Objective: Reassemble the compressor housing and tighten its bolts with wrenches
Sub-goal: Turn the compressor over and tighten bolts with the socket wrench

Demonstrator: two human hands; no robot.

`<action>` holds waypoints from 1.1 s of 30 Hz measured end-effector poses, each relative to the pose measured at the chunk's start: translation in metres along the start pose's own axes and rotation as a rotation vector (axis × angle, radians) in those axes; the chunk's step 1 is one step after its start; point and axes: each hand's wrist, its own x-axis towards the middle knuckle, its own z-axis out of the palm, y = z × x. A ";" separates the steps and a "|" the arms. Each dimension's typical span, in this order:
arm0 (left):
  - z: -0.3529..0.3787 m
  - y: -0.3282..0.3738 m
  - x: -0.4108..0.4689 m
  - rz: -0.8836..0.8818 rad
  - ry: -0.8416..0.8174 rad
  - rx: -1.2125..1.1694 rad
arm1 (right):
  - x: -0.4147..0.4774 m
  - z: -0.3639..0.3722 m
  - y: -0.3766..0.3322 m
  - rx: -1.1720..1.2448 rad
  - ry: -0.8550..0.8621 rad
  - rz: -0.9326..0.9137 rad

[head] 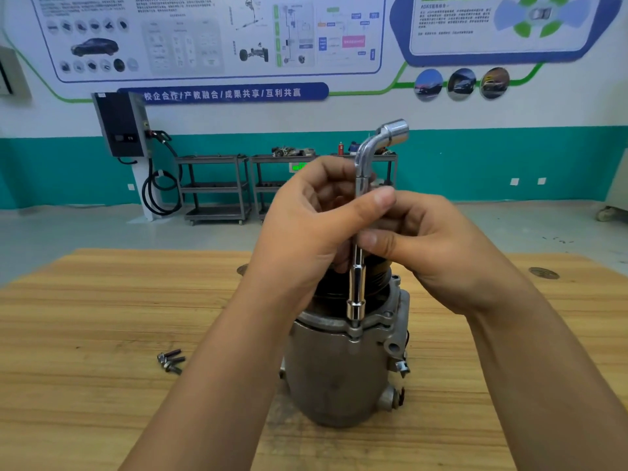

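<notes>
Your left grip (306,229) and right grip (441,246) both clasp the upright wrench (356,297). Its lower end meets the housing (333,368).

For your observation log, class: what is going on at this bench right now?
A person is working on a compressor housing that stands upright on a wooden table. The left hand and right hand both grip the shaft of an L-shaped socket wrench. It is held vertically, with its lower socket seated on a bolt at the housing's upper flange. A few loose bolts lie on the table to the left, not yet fitted.
</notes>
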 end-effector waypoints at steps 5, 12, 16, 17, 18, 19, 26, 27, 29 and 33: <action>-0.001 -0.003 -0.001 -0.012 -0.066 -0.037 | 0.000 -0.001 0.002 0.002 0.029 -0.001; -0.002 -0.005 -0.001 0.004 -0.088 -0.027 | 0.001 0.003 0.001 -0.076 0.061 -0.014; -0.002 -0.006 0.000 -0.005 -0.007 -0.006 | 0.001 0.003 0.002 -0.156 0.097 0.012; -0.002 -0.007 0.000 -0.012 0.017 0.000 | 0.001 0.003 0.002 -0.178 0.103 0.018; -0.003 -0.007 0.001 -0.021 0.031 0.010 | 0.001 0.003 0.003 -0.192 0.106 0.022; -0.003 -0.007 0.001 -0.028 0.035 0.019 | 0.001 0.003 0.003 -0.200 0.106 0.023; -0.007 -0.004 0.000 -0.050 -0.088 0.005 | 0.000 0.004 0.001 -0.098 0.089 0.018; -0.008 -0.003 0.000 -0.052 -0.108 -0.007 | 0.000 0.004 0.002 -0.082 0.077 0.025; -0.008 -0.002 -0.001 -0.062 -0.120 -0.020 | -0.002 0.001 0.003 -0.058 0.060 0.046; -0.008 -0.001 -0.002 -0.088 -0.141 -0.077 | -0.004 -0.003 0.003 0.029 -0.012 0.076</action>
